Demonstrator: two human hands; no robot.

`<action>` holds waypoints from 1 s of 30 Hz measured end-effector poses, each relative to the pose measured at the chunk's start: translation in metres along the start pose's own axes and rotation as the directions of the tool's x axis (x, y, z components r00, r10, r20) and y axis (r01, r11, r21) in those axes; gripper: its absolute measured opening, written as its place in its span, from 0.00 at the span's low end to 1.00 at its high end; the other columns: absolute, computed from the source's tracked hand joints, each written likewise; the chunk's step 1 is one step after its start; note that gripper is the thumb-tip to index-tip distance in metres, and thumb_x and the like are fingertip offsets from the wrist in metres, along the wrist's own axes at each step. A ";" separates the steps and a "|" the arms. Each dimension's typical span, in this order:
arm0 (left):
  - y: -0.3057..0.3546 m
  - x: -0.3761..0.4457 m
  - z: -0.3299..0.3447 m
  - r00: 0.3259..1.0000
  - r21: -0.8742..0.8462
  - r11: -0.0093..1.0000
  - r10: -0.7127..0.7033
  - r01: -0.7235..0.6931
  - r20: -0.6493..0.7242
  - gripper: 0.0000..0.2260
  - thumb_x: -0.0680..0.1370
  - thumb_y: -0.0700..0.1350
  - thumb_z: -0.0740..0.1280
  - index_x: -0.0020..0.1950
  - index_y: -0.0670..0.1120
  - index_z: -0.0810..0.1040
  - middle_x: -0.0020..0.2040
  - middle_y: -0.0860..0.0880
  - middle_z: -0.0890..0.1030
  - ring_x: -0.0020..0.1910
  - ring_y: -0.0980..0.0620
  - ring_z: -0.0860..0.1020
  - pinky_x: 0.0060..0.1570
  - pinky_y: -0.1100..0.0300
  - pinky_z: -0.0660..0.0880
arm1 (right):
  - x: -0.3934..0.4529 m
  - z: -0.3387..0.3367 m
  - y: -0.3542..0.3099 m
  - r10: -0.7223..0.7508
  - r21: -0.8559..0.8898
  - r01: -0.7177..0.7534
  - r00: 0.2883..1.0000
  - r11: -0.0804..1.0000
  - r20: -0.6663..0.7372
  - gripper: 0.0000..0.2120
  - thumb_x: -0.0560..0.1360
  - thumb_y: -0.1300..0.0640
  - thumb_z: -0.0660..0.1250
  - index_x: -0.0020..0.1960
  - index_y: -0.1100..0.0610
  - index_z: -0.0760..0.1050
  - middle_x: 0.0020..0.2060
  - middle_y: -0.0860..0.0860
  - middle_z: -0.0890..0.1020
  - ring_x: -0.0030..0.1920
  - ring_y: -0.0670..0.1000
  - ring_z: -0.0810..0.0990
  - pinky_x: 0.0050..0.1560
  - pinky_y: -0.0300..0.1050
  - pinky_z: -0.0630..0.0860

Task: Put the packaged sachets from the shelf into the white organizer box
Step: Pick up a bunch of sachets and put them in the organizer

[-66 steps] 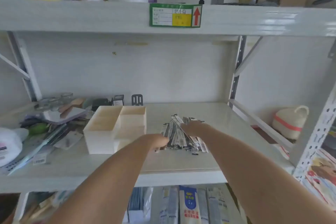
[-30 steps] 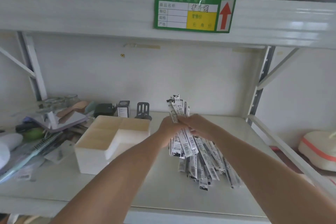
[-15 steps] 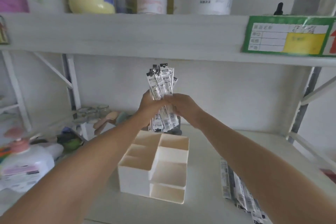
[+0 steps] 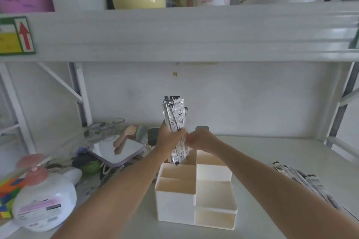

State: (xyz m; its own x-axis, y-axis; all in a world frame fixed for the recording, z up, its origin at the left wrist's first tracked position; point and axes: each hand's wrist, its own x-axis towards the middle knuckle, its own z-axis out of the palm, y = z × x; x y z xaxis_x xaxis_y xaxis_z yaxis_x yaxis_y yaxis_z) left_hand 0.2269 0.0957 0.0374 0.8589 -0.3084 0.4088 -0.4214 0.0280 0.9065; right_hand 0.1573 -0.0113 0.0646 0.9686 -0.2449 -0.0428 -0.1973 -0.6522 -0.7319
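Above the box's [image 4: 194,196] rear-left compartment, the left hand [image 4: 168,139] clamps a sachet bundle [image 4: 174,118] upright, lower ends at the rim. The right hand [image 4: 200,140], curled, touches the bundle's side. Loose sachets [image 4: 303,182] lie well right on the shelf [image 4: 262,153], bare surface between; clutter [image 4: 114,151] crowds the left.

Sachet bundle [image 4: 174,120]: print blurred, middle hidden by left hand [image 4: 168,137]. Loose sachets [image 4: 303,182]: partly behind right forearm [image 4: 272,180].
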 end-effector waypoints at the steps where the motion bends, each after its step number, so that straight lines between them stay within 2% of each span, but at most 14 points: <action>1: -0.001 0.000 -0.001 0.999 0.016 1.000 0.013 -0.013 0.031 0.10 0.70 0.33 0.67 0.47 0.45 0.76 0.37 0.51 0.81 0.35 0.59 0.81 0.28 0.73 0.75 | -0.001 -0.001 0.001 -0.005 -0.028 0.005 1.000 1.000 -0.015 0.14 0.73 0.59 0.65 0.31 0.46 0.70 0.31 0.43 0.73 0.31 0.38 0.70 0.31 0.26 0.67; 6: 0.004 0.000 -0.007 0.988 0.043 0.998 0.049 -0.056 0.144 0.11 0.70 0.35 0.69 0.40 0.52 0.76 0.34 0.55 0.81 0.29 0.67 0.81 0.26 0.75 0.74 | -0.005 -0.007 0.006 -0.034 -0.104 0.033 0.999 0.994 -0.004 0.11 0.74 0.55 0.66 0.33 0.46 0.72 0.32 0.42 0.74 0.33 0.38 0.70 0.35 0.27 0.67; 9: 0.011 0.000 -0.007 0.970 0.059 0.994 0.072 -0.088 0.232 0.11 0.70 0.38 0.70 0.41 0.55 0.76 0.38 0.54 0.82 0.36 0.62 0.83 0.33 0.67 0.79 | -0.011 -0.012 0.005 -0.041 -0.138 0.040 0.999 0.990 -0.007 0.13 0.74 0.54 0.66 0.32 0.45 0.70 0.32 0.42 0.73 0.33 0.38 0.70 0.36 0.27 0.66; 11: 0.008 -0.003 -0.008 0.942 0.091 0.993 0.041 -0.075 0.334 0.11 0.70 0.40 0.70 0.47 0.54 0.76 0.43 0.53 0.81 0.46 0.52 0.83 0.43 0.59 0.81 | -0.012 -0.008 0.010 -0.037 -0.204 0.039 0.999 0.978 0.017 0.11 0.73 0.55 0.67 0.33 0.47 0.74 0.33 0.43 0.76 0.36 0.39 0.72 0.41 0.28 0.68; 13: 0.002 -0.008 -0.010 0.890 0.135 0.986 0.028 -0.101 0.455 0.18 0.70 0.41 0.72 0.58 0.51 0.75 0.46 0.58 0.79 0.49 0.55 0.81 0.43 0.68 0.79 | -0.012 0.004 0.017 -0.067 -0.358 0.064 0.998 0.932 0.003 0.07 0.72 0.54 0.69 0.42 0.56 0.83 0.43 0.51 0.83 0.48 0.46 0.75 0.58 0.39 0.70; 14: 0.002 -0.011 -0.012 0.864 0.168 0.977 0.026 -0.128 0.503 0.21 0.69 0.42 0.72 0.61 0.52 0.74 0.46 0.62 0.78 0.47 0.61 0.80 0.40 0.74 0.77 | -0.013 0.010 0.018 -0.095 -0.450 0.077 0.995 0.890 -0.017 0.13 0.71 0.52 0.70 0.51 0.59 0.82 0.51 0.54 0.82 0.56 0.50 0.73 0.64 0.46 0.67; 16: 0.006 -0.014 -0.016 0.828 0.189 0.975 -0.010 -0.116 0.561 0.20 0.68 0.44 0.73 0.55 0.62 0.76 0.44 0.66 0.79 0.43 0.71 0.78 0.38 0.77 0.75 | -0.015 0.017 0.019 -0.088 -0.508 0.030 0.992 0.861 -0.090 0.23 0.68 0.48 0.71 0.61 0.55 0.77 0.61 0.55 0.74 0.64 0.56 0.66 0.67 0.54 0.67; 17: 0.007 -0.014 -0.020 0.818 0.197 0.976 -0.042 -0.088 0.573 0.18 0.68 0.43 0.74 0.51 0.63 0.77 0.44 0.64 0.80 0.42 0.71 0.79 0.39 0.75 0.75 | -0.015 0.017 0.020 -0.084 -0.507 0.019 0.991 0.862 -0.107 0.25 0.67 0.46 0.72 0.62 0.53 0.76 0.62 0.54 0.71 0.65 0.57 0.65 0.67 0.55 0.68; 20: 0.001 -0.013 -0.030 0.782 0.239 0.969 -0.105 -0.058 0.614 0.18 0.69 0.38 0.73 0.56 0.52 0.78 0.49 0.56 0.82 0.50 0.61 0.81 0.47 0.69 0.78 | -0.015 0.008 0.021 -0.106 -0.484 0.042 0.989 0.874 -0.107 0.15 0.68 0.44 0.70 0.47 0.54 0.81 0.54 0.54 0.75 0.65 0.56 0.64 0.65 0.50 0.63; 22: -0.004 -0.015 -0.036 0.766 0.284 0.958 -0.162 -0.029 0.623 0.19 0.69 0.39 0.73 0.55 0.54 0.76 0.50 0.56 0.81 0.51 0.60 0.80 0.57 0.60 0.77 | -0.018 0.001 0.019 -0.130 -0.361 0.062 0.978 0.931 -0.166 0.14 0.69 0.46 0.70 0.44 0.56 0.82 0.43 0.50 0.75 0.65 0.55 0.63 0.62 0.46 0.61; 24: -0.005 -0.018 -0.039 0.777 0.269 0.963 -0.184 0.020 0.602 0.20 0.68 0.40 0.74 0.53 0.60 0.74 0.49 0.60 0.81 0.50 0.63 0.79 0.59 0.57 0.76 | -0.024 -0.005 0.019 -0.119 -0.282 0.068 0.978 0.957 -0.171 0.18 0.70 0.47 0.70 0.53 0.59 0.81 0.35 0.42 0.67 0.65 0.55 0.63 0.61 0.45 0.60; 26: -0.001 -0.019 -0.043 0.811 0.219 0.972 -0.198 0.088 0.550 0.27 0.67 0.43 0.75 0.62 0.55 0.70 0.54 0.62 0.77 0.55 0.61 0.77 0.59 0.62 0.74 | -0.028 -0.012 0.020 -0.090 -0.315 0.044 0.987 0.948 -0.132 0.19 0.71 0.47 0.69 0.58 0.57 0.79 0.37 0.43 0.67 0.65 0.57 0.63 0.62 0.46 0.61; 28: 0.008 -0.017 -0.048 0.852 0.208 0.974 -0.179 0.085 0.492 0.41 0.64 0.51 0.76 0.72 0.51 0.60 0.64 0.59 0.70 0.62 0.58 0.69 0.61 0.62 0.67 | -0.033 -0.022 0.024 -0.031 -0.332 -0.013 0.992 0.943 -0.125 0.21 0.73 0.45 0.66 0.60 0.55 0.78 0.49 0.53 0.74 0.66 0.58 0.63 0.63 0.48 0.63; 30: 0.026 -0.015 -0.052 0.889 0.164 0.986 -0.062 -0.015 0.453 0.45 0.62 0.61 0.71 0.74 0.51 0.57 0.71 0.56 0.65 0.68 0.56 0.64 0.66 0.57 0.62 | -0.038 -0.036 0.028 0.033 -0.321 -0.096 0.980 0.942 -0.197 0.22 0.75 0.43 0.62 0.61 0.56 0.76 0.60 0.61 0.72 0.66 0.59 0.64 0.64 0.49 0.64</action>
State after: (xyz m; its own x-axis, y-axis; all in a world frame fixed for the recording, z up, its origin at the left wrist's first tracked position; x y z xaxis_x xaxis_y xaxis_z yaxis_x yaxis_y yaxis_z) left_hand 0.2181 0.1501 0.0609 0.6577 -0.7071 0.2597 -0.4767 -0.1238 0.8703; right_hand 0.1091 -0.0463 0.0705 0.9126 -0.4031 0.0679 -0.3279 -0.8210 -0.4674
